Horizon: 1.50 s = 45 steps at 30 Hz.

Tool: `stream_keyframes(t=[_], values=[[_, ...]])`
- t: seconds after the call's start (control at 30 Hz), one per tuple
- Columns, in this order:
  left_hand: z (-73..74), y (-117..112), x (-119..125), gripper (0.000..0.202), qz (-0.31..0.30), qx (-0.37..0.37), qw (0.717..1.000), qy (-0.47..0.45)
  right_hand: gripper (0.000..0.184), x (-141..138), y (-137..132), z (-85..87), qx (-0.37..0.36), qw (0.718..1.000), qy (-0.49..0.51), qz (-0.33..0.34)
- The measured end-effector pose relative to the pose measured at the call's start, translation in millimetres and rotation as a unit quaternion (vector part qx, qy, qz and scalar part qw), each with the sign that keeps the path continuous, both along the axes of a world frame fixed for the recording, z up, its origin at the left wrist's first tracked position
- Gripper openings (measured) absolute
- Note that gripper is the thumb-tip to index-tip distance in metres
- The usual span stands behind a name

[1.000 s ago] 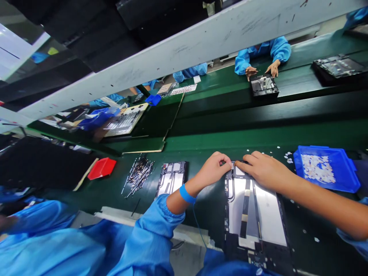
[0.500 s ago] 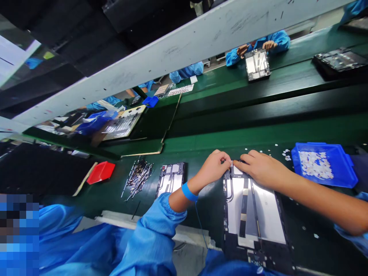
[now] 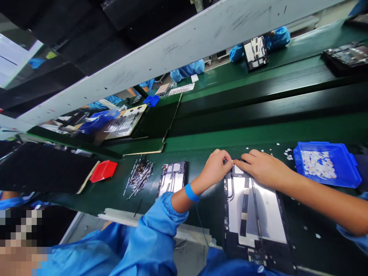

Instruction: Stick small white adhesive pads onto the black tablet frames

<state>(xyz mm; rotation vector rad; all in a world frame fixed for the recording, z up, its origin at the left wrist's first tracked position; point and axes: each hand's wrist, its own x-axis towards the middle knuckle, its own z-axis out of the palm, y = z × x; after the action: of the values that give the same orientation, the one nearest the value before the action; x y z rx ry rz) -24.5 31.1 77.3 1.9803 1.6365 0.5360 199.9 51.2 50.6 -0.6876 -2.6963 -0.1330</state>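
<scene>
An opened tablet-like device (image 3: 271, 214) lies in front of me, with silver plates, dark strips and small circuit parts showing. At its far left corner, my left hand (image 3: 217, 166) pinches thumb and forefinger together; whatever is between the fingertips is too small to make out. A blue band circles that wrist, and a thin cord hangs from it. My right hand (image 3: 260, 168) rests over the device's far edge, fingers stretched out, its index fingertip touching the corner close to the left fingertips. Part of the far edge is hidden under this hand.
A blue tray (image 3: 343, 165) of small white pieces stands on the right, with loose scraps (image 3: 288, 154) beside it. Leftward are a second device (image 3: 178, 180), a pile of thin strips (image 3: 141, 174) and a red tray (image 3: 103, 171). A grey beam (image 3: 172, 51) crosses overhead.
My hands stay at the same corner, with only slight finger movement. Across the bench, a co-worker's device has shifted a little up and left. The person at my left has moved.
</scene>
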Motion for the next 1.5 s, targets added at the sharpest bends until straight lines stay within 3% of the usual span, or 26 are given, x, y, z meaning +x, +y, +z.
stream_keyframes(t=[0.2,0.43,0.63,0.83,1.17,1.5], values=[[-0.9,2.8,-4.5,0.009,-0.004,-0.021,0.998,-0.061,0.041,-0.5,-0.8,-0.1,-0.001,1.000,0.000,-0.006],[6.1,2.4,-14.6,0.010,-0.001,-0.114,0.972,-0.204,0.040,-1.6,-2.6,5.2,-0.006,1.000,-0.017,-0.003],[8.3,2.2,-12.8,0.009,-0.011,-0.089,0.991,-0.103,0.042,0.2,-0.1,3.6,0.003,1.000,-0.017,0.007],[3.1,6.7,-9.7,0.011,-0.015,-0.099,0.990,-0.099,0.042,0.0,-0.4,3.4,0.006,1.000,-0.019,0.005],[8.8,4.0,-2.6,0.013,-0.020,-0.057,0.997,-0.040,0.042,-0.9,-0.8,4.0,-0.004,1.000,-0.019,0.004],[1.2,-1.3,-0.7,0.011,-0.007,-0.019,0.999,-0.025,0.036,-1.0,-1.3,4.0,-0.010,1.000,-0.021,0.003]])
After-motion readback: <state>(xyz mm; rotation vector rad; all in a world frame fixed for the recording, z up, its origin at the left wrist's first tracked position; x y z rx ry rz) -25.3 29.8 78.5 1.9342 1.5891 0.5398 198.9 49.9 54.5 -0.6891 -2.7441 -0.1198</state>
